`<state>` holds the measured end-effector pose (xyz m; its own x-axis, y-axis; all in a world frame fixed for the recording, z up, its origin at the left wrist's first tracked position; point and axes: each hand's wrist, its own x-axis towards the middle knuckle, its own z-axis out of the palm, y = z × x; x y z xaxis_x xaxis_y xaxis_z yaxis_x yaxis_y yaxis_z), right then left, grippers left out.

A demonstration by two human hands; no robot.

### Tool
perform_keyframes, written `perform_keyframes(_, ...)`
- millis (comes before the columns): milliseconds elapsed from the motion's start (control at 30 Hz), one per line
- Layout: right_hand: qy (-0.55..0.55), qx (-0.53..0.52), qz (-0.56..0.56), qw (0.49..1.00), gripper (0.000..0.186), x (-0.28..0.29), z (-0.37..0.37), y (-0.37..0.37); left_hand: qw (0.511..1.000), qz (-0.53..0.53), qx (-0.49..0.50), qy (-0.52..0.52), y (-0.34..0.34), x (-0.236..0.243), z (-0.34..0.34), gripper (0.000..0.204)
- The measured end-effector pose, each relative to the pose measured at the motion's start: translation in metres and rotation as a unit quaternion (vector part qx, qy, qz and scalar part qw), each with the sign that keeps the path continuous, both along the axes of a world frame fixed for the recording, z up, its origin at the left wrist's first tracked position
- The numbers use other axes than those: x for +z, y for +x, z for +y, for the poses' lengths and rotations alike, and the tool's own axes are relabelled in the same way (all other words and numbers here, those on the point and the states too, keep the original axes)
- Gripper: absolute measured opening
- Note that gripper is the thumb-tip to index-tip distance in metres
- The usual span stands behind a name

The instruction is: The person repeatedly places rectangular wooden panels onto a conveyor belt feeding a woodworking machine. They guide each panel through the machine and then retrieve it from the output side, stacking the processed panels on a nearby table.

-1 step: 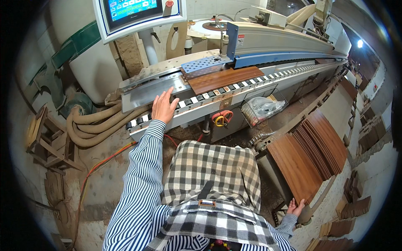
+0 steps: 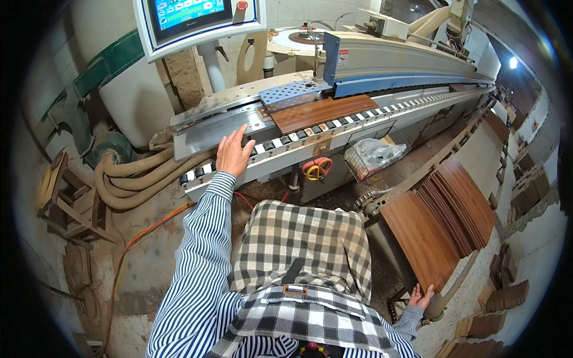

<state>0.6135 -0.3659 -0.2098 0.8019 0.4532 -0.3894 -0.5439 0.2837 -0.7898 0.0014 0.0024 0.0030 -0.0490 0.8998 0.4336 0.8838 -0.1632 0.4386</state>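
My left hand (image 2: 236,152) is open, fingers spread, over the roller track at the steel plate (image 2: 203,134), just left of a brown wood-grain board (image 2: 325,113). That board lies on the track, partly beneath a perforated blue plate (image 2: 289,90). At lower right, my right hand (image 2: 421,297) grips the near end of the top board (image 2: 421,244) of a stack of wood-grain panels (image 2: 459,206), its fingers at the edge.
An edge-banding machine (image 2: 406,62) with a control screen (image 2: 188,15) runs across the back. Hoses (image 2: 137,185), a wooden stool (image 2: 71,203) and cables lie left. A wire basket (image 2: 373,155) hangs below the track; more panel stacks (image 2: 501,295) stand right.
The board on the roller track has shifted slightly to the right, away from my left hand. Both hands are in nearly the same places.
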Motion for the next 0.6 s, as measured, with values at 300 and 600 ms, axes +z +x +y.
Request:
perform_keyframes(300, 0.140, 0.129, 0.019, 0.982, 0.037, 0.025, 0.030, -0.025, 0.986, -0.099, -0.093, 0.101, 0.010, 0.006, -0.048, 0.051)
perform_keyframes(600, 0.214, 0.415, -0.029, 0.884, 0.036, 0.137, 0.217, -0.168, 0.978, 0.100, -0.176, 0.058, 0.017, 0.027, -0.126, 0.080)
